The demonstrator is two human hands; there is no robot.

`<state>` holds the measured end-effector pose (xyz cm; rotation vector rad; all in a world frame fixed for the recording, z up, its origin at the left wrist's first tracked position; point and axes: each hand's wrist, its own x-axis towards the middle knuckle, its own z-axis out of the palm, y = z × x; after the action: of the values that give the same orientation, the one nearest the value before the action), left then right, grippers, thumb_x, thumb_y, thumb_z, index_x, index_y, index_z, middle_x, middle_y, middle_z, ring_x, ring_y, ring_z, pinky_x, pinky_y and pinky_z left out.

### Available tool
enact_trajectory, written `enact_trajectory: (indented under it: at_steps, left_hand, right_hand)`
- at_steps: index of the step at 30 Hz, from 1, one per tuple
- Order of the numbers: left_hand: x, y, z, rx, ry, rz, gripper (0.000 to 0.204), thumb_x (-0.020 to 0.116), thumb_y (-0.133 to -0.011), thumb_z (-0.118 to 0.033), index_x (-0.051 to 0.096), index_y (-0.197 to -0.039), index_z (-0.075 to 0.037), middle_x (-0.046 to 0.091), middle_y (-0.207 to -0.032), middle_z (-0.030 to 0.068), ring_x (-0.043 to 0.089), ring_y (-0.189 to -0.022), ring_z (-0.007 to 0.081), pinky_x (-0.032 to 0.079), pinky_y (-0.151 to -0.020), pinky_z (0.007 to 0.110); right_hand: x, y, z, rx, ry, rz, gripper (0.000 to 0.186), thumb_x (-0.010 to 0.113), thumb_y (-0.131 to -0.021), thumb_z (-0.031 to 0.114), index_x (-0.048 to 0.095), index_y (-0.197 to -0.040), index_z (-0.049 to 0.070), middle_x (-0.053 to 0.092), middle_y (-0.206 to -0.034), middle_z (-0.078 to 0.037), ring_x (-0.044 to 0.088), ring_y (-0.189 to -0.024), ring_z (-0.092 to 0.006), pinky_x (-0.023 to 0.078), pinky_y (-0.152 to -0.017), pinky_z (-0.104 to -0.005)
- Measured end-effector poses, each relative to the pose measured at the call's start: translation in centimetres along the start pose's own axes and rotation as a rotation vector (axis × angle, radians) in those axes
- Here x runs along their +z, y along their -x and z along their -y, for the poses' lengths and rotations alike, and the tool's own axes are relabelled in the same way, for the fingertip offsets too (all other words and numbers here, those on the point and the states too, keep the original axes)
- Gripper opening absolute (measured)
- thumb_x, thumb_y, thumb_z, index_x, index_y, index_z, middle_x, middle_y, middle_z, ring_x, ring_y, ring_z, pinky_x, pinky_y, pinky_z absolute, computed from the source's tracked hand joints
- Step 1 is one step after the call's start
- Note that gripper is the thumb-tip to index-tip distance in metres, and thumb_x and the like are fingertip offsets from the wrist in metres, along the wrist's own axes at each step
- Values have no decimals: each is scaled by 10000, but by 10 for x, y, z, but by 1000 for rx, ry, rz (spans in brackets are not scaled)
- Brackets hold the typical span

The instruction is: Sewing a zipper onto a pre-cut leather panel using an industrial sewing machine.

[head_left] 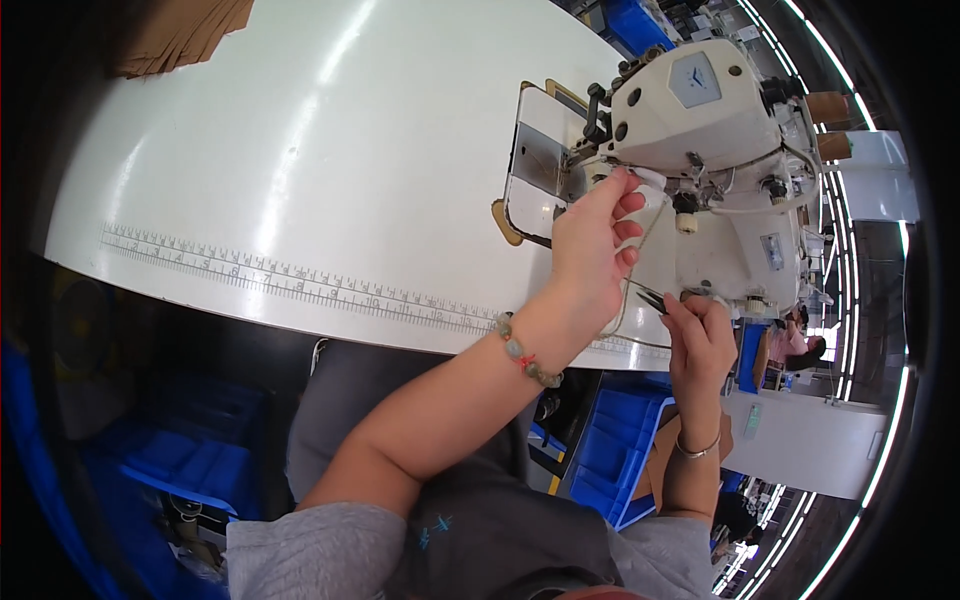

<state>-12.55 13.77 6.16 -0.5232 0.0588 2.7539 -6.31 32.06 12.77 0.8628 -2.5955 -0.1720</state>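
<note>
With the left hand (596,245) pinching its fingertips together near the sewing machine (725,135), the right hand (702,340), fingers clamped on a dark pointed tool (653,301), could slip and jab the other.

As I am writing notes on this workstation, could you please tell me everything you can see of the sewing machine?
The sewing machine sits at the white table, upper right in view. Its white housing looks like painted metal and bears a pale panel. Dark fittings, a cream knob and a pale cord show around the head, and a shiny metal plate lies in its bed. The left hand is close by; whether its fingertips touch the machine, or whether it runs, cannot be told.
</note>
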Motion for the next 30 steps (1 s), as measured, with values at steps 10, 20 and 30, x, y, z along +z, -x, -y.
enact_trajectory:
  at_steps: [10, 20, 30]
  left_hand:
    - [-1, -10, 0, 157, -126, -19, 127, 691, -1003, -272, 676, -1021, -147, 643, -918, -67, 533, -737, 53, 412, -597, 220]
    - [1, -10, 2, 265, -188, -19, 131, 646, -1016, -228, 616, -1030, -102, 601, -919, -32, 517, -761, 47, 444, -604, 217]
    - [1, -9, 2, 270, -180, -70, 154, 641, -1008, -215, 613, -1045, -68, 684, -1074, 4, 539, -761, 70, 456, -611, 241]
  right_hand:
    - [86, 72, -34, 485, -458, -209, 244, 729, -910, 33, 737, -1153, 9, 607, -1009, -111, 575, -833, -213, 465, -729, -303]
    - [89, 73, -36, 530, -519, -236, 237, 718, -930, 64, 734, -1157, -2, 636, -1020, -100, 578, -841, -188, 461, -734, -287]
    - [90, 73, -35, 519, -488, -241, 242, 711, -926, 53, 735, -1162, 4, 631, -1018, -112, 604, -882, -220, 478, -768, -303]
